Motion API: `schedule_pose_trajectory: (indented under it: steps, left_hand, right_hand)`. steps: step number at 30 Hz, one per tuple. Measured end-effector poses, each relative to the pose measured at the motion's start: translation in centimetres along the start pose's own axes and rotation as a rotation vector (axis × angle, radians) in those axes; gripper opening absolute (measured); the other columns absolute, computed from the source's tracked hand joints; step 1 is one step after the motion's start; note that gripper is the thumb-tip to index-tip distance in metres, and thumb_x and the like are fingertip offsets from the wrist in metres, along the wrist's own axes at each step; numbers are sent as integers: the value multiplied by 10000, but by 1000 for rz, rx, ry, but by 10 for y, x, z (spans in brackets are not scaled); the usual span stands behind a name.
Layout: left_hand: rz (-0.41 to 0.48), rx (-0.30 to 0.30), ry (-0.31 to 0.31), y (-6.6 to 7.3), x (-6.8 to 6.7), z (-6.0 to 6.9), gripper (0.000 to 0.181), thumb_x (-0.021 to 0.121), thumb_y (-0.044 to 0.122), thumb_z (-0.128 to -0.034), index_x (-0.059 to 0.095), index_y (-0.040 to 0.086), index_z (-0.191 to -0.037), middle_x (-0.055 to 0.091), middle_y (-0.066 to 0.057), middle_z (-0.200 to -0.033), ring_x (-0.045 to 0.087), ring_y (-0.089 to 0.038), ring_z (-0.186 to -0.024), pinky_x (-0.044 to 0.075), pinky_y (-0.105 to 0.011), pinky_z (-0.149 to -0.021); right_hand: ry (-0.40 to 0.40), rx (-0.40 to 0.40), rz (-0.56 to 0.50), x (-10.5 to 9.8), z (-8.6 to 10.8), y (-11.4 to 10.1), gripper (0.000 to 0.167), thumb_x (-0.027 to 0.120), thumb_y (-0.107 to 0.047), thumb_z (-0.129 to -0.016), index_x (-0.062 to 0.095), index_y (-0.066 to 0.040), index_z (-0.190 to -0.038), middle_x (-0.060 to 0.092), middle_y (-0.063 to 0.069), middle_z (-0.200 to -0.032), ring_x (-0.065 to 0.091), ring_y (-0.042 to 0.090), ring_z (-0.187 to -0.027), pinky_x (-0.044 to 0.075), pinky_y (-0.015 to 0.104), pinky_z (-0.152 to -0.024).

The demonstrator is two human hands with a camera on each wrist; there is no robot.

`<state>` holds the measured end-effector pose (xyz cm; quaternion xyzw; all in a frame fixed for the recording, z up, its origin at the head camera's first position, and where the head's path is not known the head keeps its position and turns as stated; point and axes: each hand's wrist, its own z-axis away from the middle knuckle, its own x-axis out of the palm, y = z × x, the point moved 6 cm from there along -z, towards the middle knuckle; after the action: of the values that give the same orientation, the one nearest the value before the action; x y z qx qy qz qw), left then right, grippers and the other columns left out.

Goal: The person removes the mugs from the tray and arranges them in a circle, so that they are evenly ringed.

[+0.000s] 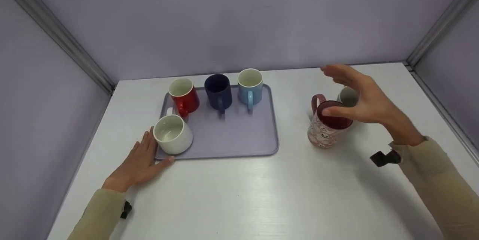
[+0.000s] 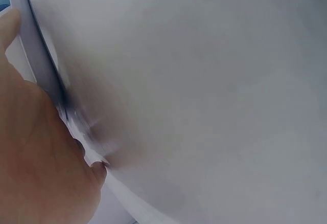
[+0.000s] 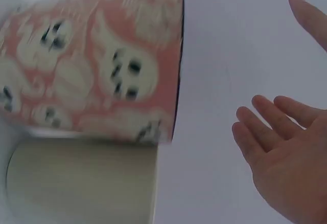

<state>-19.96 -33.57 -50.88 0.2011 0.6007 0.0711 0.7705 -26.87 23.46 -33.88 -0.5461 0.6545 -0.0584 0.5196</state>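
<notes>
Six mugs are being shown on a white worktop (image 1: 239, 199), four of them on a grey-purple tray (image 1: 239, 135). The patterned mug (image 1: 322, 136) is standing upright to the right of the tray, with a pale mug (image 1: 348, 97) close behind it. Above the pair, the right hand (image 1: 368, 101) is being held with its grip apart, thumb and fingers spread; in the right wrist view nothing is being clasped, and a gap is showing between hand and mug. The left hand (image 1: 136, 165) is being rested at the tray's near left corner with fingers straight beside the white mug (image 1: 176, 139); whether that mug is being touched cannot be told.

The patterned mug is being judged as glazed ceramic: stiff, fairly weighty, smooth enough to be slipping under a light pinch, and likely to be chipped if knocked against its neighbour. Its tall body is seemingly offering the surest hold, with thumb and fingers being wrapped around opposite sides below the rim. The dark pink handle (image 1: 318, 99) is pointing to the far left, so the body is being presented more directly to the right hand. Whether anything is being contained inside cannot be told.
</notes>
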Motion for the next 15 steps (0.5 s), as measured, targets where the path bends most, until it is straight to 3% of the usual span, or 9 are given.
schedule_pose_trajectory:
  steps: [5,9,15]
  left_hand:
    - [-4,4,9,1,-1,-2,1157,508,735,-1014,-75,5,-1696,-49,-219,-1791,-37,-437,-1662,39,-687,-1313]
    - [-9,4,13,-1,0,-3,1148,498,738,-1016,-78,17,-1699,-48,-210,-1794,-34,-432,-1663,41,-678,-1318]
    - [-14,0,11,-1,2,0,1143,497,737,-1017,-75,22,-1701,-53,-204,-1795,-34,-428,-1664,40,-665,-1323]
  right_hand:
    - [-104,-12,40,50,-28,-37,1040,1012,-226,-726,466,-72,-1597,554,21,-1596,535,240,-1470,433,378,-1236]
    - [-191,-40,25,96,-51,-57,1060,991,-378,-753,445,-56,-1602,529,35,-1616,510,255,-1487,424,488,-1238]
    - [-252,-27,2,167,-83,-71,1098,968,-496,-746,447,-50,-1603,515,63,-1624,505,235,-1483,432,448,-1228]
